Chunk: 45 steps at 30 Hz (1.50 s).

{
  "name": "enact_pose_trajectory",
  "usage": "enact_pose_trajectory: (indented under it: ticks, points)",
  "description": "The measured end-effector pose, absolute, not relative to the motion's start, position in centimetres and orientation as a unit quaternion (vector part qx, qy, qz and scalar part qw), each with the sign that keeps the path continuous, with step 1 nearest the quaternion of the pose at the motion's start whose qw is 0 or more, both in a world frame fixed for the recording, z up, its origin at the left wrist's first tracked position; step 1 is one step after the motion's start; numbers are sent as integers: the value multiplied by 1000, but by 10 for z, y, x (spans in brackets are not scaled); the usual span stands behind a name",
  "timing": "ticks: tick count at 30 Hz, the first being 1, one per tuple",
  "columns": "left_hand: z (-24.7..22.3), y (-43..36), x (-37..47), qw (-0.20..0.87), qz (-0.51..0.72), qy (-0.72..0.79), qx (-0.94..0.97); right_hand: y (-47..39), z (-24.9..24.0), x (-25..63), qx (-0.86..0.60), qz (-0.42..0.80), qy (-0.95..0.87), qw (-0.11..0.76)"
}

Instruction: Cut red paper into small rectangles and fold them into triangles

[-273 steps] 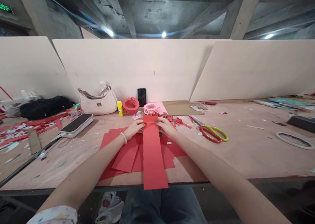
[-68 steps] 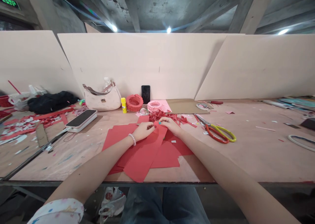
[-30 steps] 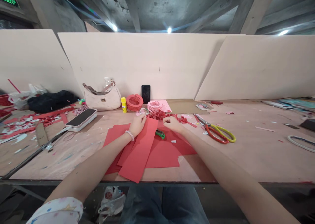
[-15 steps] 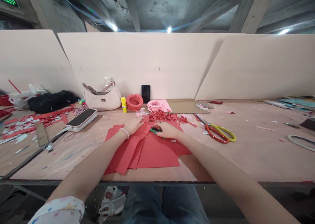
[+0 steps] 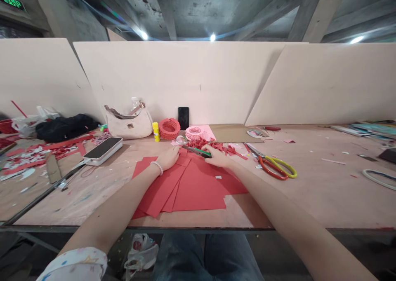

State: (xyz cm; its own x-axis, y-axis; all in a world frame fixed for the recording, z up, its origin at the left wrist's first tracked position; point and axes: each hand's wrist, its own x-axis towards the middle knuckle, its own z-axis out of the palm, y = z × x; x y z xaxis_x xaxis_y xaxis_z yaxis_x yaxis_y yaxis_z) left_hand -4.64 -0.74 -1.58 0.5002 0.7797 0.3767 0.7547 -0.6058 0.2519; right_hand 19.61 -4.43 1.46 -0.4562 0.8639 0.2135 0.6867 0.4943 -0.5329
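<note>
Several red paper sheets (image 5: pixel 198 186) lie overlapped near the table's front edge. My left hand (image 5: pixel 168 158) rests on their upper left part, its fingertips close to a small tape roll (image 5: pixel 181 140); whether it grips anything is hard to see. My right hand (image 5: pixel 215 155) is closed around the end of a green and black cutter (image 5: pixel 201 152), which points left above the sheets' far edge. Behind the cutter is a heap of small folded red paper pieces (image 5: pixel 224 146). A white scrap (image 5: pixel 218 177) sits on the red paper.
Scissors (image 5: pixel 275 166) with red and yellow handles lie right of the sheets. Behind are a glue stick (image 5: pixel 156 132), red ring stack (image 5: pixel 169 128), pink ring stack (image 5: pixel 194 133), upright phone (image 5: pixel 183 118) and white handbag (image 5: pixel 130 124). A power bank (image 5: pixel 103 150) is at left.
My right hand has moved up and slightly right with the cutter, which now shows more of its length. My left hand has shifted slightly, and the paper strip under it lies flatter.
</note>
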Motion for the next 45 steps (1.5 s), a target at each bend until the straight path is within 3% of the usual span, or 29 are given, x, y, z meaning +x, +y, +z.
enact_pose_trajectory:
  ticks: [8, 14, 28, 45]
  points:
    - [-21, 0, -49, 29, 249, 426, 869, -46, 29, 206, -322, 307, -883, 147]
    - [-18, -1, -47, 34, 248, 439, 863, -40, 25, 210, -277, 323, -902, 79]
    - [-19, -15, -34, 113, 126, 394, 903, -36, 17, 207, -272, 291, -912, 93]
    - [-12, -17, -43, 163, 141, 351, 911, -37, 23, 211, -252, 295, -917, 90]
